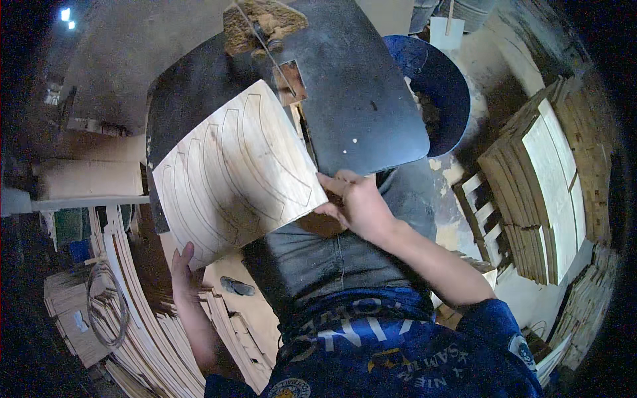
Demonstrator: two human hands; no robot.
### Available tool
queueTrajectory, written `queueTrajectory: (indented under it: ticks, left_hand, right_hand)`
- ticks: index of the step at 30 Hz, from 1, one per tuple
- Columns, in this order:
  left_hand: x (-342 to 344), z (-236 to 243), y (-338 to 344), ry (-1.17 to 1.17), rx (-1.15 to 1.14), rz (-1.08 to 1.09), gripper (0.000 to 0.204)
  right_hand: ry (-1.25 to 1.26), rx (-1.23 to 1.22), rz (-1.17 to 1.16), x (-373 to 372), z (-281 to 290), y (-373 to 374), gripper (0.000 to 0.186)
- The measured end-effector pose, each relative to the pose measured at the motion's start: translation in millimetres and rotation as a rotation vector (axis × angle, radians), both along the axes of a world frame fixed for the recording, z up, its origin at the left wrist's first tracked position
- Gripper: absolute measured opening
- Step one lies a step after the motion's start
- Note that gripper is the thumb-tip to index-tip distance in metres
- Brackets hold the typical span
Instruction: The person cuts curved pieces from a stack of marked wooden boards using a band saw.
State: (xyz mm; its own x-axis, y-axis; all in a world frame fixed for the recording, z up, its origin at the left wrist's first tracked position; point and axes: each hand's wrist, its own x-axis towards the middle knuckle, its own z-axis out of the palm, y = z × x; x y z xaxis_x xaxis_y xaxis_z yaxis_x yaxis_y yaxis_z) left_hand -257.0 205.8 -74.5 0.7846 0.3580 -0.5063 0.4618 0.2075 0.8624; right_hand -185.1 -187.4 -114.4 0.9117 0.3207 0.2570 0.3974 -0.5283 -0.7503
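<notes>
A pale curved plywood sheet [225,172] with pencilled curved outlines lies tilted over the dark machine table [358,106], at a thin saw blade [282,69] that runs down from the top through a small square plate. My left hand [186,265] grips the sheet's lower-left corner, fingers mostly under or along its edge. My right hand [352,202] holds the sheet's right corner, thumb and fingers at the edge, just beside the table's slot. Brown sawdust [262,26] is heaped at the far end of the table.
A blue bin [451,99] stands beside the table on the right. Stacks of curved plywood [527,186] rest on a pallet [481,219] at right. Long strips [136,292], a coiled wire [109,318] and a ledge [86,179] are at left. A sandal [235,285] lies below.
</notes>
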Motion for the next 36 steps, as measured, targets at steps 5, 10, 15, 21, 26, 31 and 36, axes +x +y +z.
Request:
queueTrajectory:
  ticks: [5, 10, 15, 21, 26, 31, 36]
  left_hand:
    - [10.4, 4.6, 15.6, 0.053, 0.034, -0.016, 0.064]
    - [6.1, -2.2, 24.9, 0.055, -0.035, -0.026, 0.059]
    - [1.1, -11.0, 28.5, -0.080, -0.136, -0.057, 0.054]
    - [34.7, 9.1, 37.7, 0.164, 0.224, -0.125, 0.046]
    - [75.3, 15.3, 25.4, 0.110, 0.323, -0.220, 0.033]
    - [74.9, 20.2, 16.7, 0.143, 0.287, -0.187, 0.034]
    - [74.9, 23.0, 15.7, 0.138, 0.323, -0.249, 0.039]
  right_hand:
    - [0.071, 0.051, 0.035, -12.9, -4.3, 5.9, 0.053]
    - [0.161, 0.203, 0.007, -9.7, -7.7, 5.8, 0.055]
    - [0.233, 0.261, 0.032, -1.5, -0.2, -2.6, 0.058]
    - [0.466, 0.401, 0.066, 33.7, -5.5, 5.3, 0.073]
    - [0.356, 0.383, 0.003, 49.5, -16.4, 36.3, 0.080]
    - [0.311, 0.367, 0.007, 44.9, -27.4, 41.4, 0.081]
    - [0.289, 0.408, 0.027, 47.2, -30.1, 43.1, 0.079]
